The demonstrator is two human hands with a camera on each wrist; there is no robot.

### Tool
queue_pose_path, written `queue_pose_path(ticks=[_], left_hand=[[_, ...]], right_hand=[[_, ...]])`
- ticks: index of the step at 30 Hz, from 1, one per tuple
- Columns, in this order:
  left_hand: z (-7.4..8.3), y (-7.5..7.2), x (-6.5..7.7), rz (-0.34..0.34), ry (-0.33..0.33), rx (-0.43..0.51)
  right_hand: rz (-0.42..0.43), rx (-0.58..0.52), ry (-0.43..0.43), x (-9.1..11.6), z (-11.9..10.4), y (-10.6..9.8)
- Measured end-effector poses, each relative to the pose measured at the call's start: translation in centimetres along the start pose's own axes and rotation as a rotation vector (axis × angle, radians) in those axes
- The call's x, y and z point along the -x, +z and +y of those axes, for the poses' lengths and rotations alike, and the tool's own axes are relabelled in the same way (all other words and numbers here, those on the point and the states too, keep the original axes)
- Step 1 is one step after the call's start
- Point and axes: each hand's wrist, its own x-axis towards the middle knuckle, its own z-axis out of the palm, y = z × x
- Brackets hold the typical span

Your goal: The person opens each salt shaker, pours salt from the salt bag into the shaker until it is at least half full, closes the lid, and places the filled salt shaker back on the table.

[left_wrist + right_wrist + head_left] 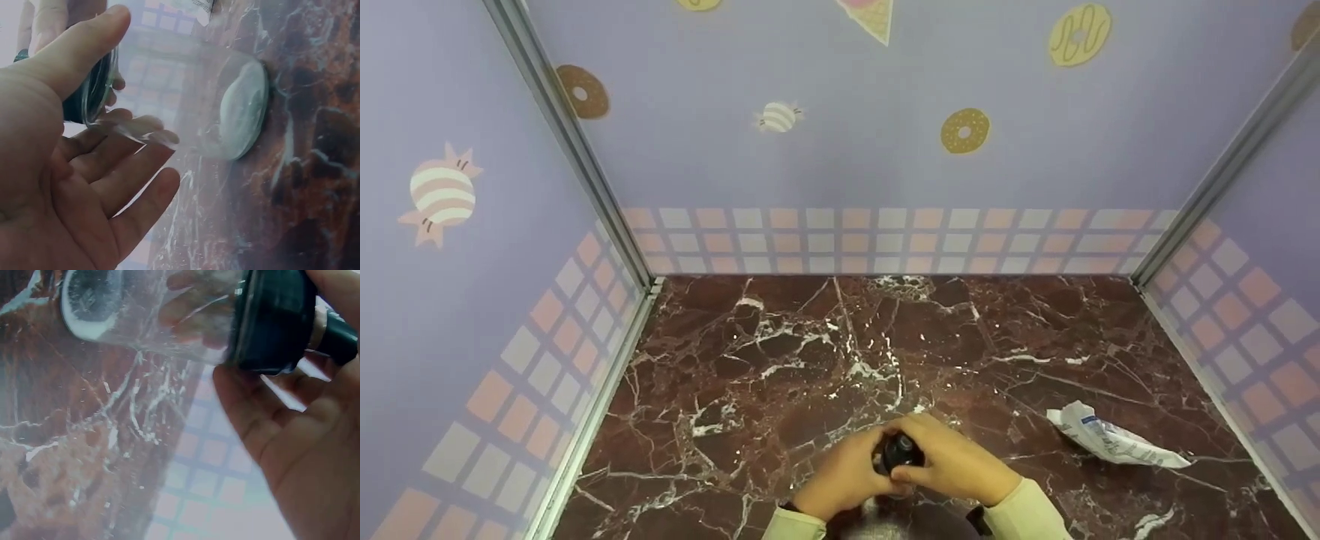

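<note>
A clear, see-through jar (180,84) stands with its base right at the marbled tabletop, close to my body. A little white matter (244,107) lies in its bottom. On top is a black lid (901,450) with a smaller knob-like part. My left hand (844,472) holds the jar around its upper part, thumb at the rim and fingers along the far side. From the other side my right hand (956,461) grips the black lid, fingertips at its lower edge. In the head view both hands hide most of the jar.
A crumpled white packet (1114,436) with print lies to the right on the dark red marbled table (780,442). White flecks are scattered over the table's middle. Patterned lilac panels (870,172) enclose the back and both sides.
</note>
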Motion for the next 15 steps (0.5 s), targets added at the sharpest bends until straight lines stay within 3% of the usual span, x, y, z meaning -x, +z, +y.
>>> queue_pose_path(ticks=[7, 11, 15], left_hand=[[0.5, 2.0, 1.4, 0.167, 0.006, 0.003], [1.1, 2.7, 1.7, 0.24, -0.015, 0.0], [1.4, 3.1, 1.6, 0.284, -0.004, -0.086]], right_hand=[[0.206, 0.285, 0.201, 0.2, -2.1, 1.6], [0.25, 0.349, 0.317, 0.3, -3.0, 1.9], [0.256, 0.357, 0.354, 0.3, -3.3, 2.0]])
